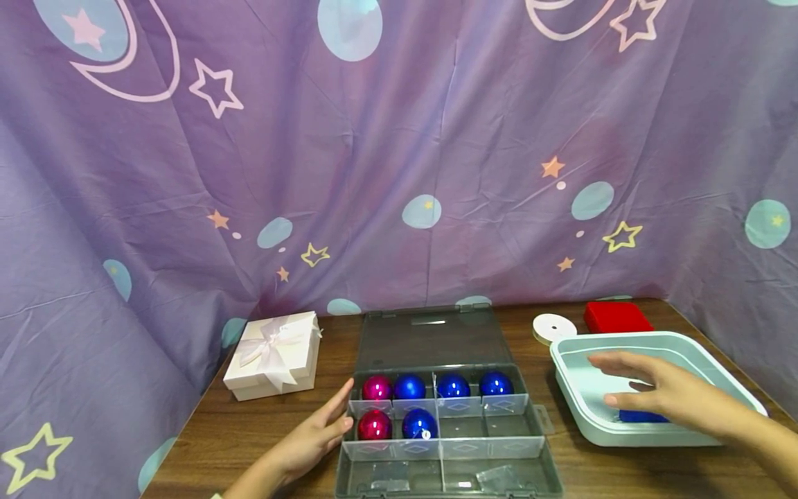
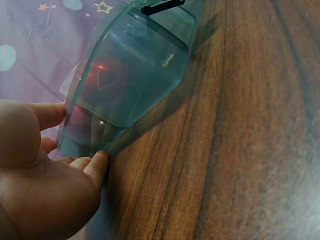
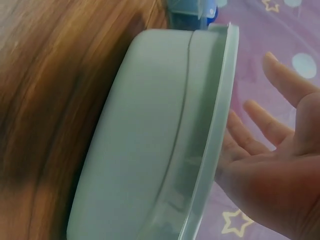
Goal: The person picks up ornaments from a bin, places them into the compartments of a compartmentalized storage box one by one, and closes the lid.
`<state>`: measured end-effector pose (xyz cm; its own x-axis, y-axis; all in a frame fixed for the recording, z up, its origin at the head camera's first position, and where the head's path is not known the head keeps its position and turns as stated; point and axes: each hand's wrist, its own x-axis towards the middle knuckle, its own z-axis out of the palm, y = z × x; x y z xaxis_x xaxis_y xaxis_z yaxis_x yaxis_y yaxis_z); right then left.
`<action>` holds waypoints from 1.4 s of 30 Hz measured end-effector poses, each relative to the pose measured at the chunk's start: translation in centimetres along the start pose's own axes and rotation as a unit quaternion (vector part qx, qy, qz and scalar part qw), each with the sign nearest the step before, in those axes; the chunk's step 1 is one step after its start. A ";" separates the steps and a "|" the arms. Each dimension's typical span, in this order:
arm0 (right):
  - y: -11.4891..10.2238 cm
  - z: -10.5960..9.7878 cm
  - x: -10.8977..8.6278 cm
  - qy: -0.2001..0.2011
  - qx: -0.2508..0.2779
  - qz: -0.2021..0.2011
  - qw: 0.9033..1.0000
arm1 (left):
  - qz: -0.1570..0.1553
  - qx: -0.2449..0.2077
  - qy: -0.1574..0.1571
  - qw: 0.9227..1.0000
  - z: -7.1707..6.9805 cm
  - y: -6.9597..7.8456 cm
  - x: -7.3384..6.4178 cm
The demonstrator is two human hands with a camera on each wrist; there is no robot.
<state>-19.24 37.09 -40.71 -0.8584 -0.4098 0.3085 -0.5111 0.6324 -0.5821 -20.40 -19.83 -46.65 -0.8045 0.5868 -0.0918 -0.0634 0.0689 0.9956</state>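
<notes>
A clear grey compartment box (image 1: 461, 448) lies with its lid folded back on the table. It holds two magenta baubles (image 1: 375, 425) in the left column and several blue baubles (image 1: 420, 423), one with its cap showing. My left hand (image 1: 312, 443) rests against the box's left side, fingers extended, with the thumb at its rim; the left wrist view shows the fingertips (image 2: 98, 167) by its wall. Over a pale green tub (image 1: 704, 343) hovers my right hand (image 1: 673, 395), thumb and fingers apart, holding nothing. Something blue (image 1: 642, 416) lies in the tub, partly hidden beneath that hand.
A white gift box (image 1: 274, 353) with a ribbon bow stands at the back left. Behind the tub are a white ribbon spool (image 1: 553, 327) and a red box-like object (image 1: 617, 317). A purple patterned curtain (image 1: 399, 173) hangs behind the table.
</notes>
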 end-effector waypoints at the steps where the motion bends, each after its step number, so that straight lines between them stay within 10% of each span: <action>1: 0.2 -0.1 -0.1 -0.005 -0.002 -0.001 1.000 | 0.000 0.000 0.000 1.000 0.0 0.0 0.0; 21: 4.4 -1.9 0.5 -0.176 0.086 0.015 0.980 | 0.002 -0.001 0.000 1.000 0.0 -0.2 0.1; 42: 6.4 -2.1 0.8 -0.212 0.076 0.030 0.974 | -0.004 0.006 0.000 1.000 0.0 0.1 0.0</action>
<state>-23.32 42.18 -42.65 -0.7746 -0.6305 -0.0494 -0.4207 0.5721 -0.7041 -20.37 -19.84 -46.52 -0.8036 0.5869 -0.0992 -0.0623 0.0829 0.9946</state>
